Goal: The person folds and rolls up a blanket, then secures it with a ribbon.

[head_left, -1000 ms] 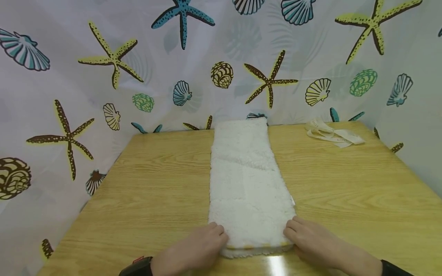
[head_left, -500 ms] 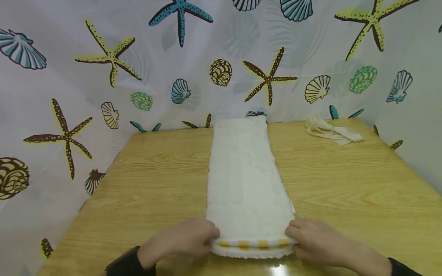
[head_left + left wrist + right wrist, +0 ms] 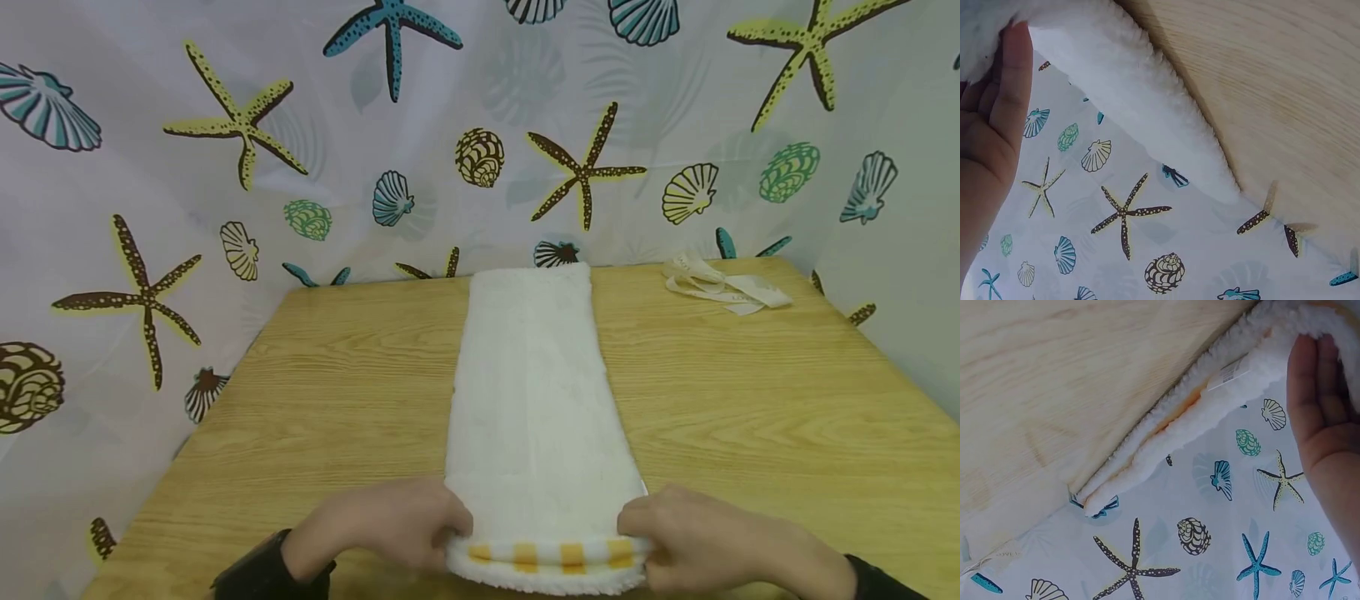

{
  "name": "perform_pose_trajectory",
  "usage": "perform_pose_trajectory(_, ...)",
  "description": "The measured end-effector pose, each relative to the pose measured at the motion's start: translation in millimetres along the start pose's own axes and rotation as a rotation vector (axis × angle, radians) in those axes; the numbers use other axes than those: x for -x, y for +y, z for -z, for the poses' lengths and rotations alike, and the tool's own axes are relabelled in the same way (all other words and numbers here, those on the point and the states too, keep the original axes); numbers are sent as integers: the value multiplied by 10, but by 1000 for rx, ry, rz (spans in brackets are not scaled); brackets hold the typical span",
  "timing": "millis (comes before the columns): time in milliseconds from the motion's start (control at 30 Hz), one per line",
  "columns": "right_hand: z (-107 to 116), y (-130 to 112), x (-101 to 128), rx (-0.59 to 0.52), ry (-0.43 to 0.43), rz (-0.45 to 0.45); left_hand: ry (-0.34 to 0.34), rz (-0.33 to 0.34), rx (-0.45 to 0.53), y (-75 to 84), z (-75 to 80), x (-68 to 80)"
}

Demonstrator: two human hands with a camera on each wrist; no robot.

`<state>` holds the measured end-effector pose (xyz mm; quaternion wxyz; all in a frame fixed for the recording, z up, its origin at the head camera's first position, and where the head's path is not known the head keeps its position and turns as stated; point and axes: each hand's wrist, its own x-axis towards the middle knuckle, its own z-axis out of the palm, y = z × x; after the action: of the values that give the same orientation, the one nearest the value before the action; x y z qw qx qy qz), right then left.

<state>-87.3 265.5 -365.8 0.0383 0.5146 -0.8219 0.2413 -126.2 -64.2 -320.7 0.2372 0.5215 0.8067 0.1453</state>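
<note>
White cloth (image 3: pixel 536 400): we see a long, fluffy piece stretched down the middle of the wooden table (image 3: pixel 352 392), its far end at the back edge and its near end toward the wearer of the head camera.
Yellow-checked band (image 3: pixel 551 557): we find it across the near end, yellow squares alternating with white, just above a fluffy rim.
Left hand (image 3: pixel 408 521): we see it gripping the near left corner, fingers closed in a pinch on the edge; in the left wrist view the pile partly covers the fingertips, so we cannot tell exactly how they lie underneath.
Right hand (image 3: pixel 693 533): we see it pinching the near right corner, level with the other hand, curled tight on the fabric; its fingertips are also partly covered in the right wrist view.
White label (image 3: pixel 1227 372): we spot it at the cloth's right side, where two fluffy layers show with a yellow-orange line between them; its print is too small for us to read.
Pale ribbon (image 3: pixel 723 287): we see it loosely tangled near the table's back right corner, well apart from the cloth.
Patterned sheet (image 3: pixel 337 150): we see starfish and shells printed on white, behind the table and along its left side.
</note>
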Motion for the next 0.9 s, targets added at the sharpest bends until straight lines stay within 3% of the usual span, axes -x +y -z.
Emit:
perform_pose_trajectory(133,47,-24,9,-19,-13,-9,-41,9,59,19,88,-14)
perform_pose_trajectory(233,122,-17,-2,26,22,-23,0,63,49,15,198,-32)
perform_pose_trajectory(400,333,61,-86,181,156,-46,176,150,-65,6,437,-56)
perform_pose_trajectory(600,615,241,-269,361,331,-64,393,158,-296,2,743,-159)
perform_pose_trajectory(767,805,363,-447,455,399,-154,533,210,-458,-80,946,-316)
perform_pose_trajectory(900,899,516,-601,547,426,-209,629,258,-527,-217,1068,-434)
